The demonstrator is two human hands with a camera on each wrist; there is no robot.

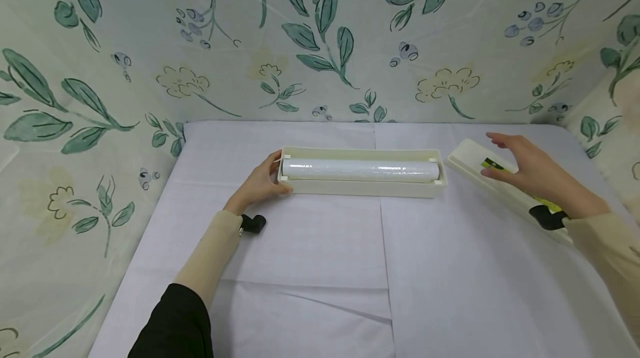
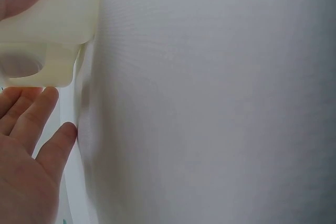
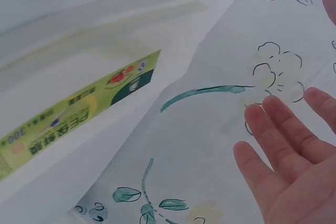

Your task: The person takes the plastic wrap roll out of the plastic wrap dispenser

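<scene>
— How is the grip on the left side?
— The left hand (image 1: 257, 183) pinches the left end of the cream cling film box (image 1: 360, 188), the thumb at the front and the fingers behind.

— And the right hand (image 1: 542, 174)?
— It is above the long pale lid (image 1: 472, 159), with fingers spread, holding nothing.

— Where is the film?
— The roll of cling film (image 1: 360, 170) lies lengthwise inside the box, which rests on the white-covered surface (image 1: 310, 247).

— How could this step be done well?
— Probably with a steady, light hold low on the end wall, so the box does not slide or tip and the thumb leaves the roll free.

— Does something stand in the way?
— The lid, perhaps: it lies slantwise, one end just beside the box's right end, and the right arm covers part of its yellow-green label (image 3: 79, 108). Behind the surface there is floral cloth (image 1: 325, 41).
</scene>
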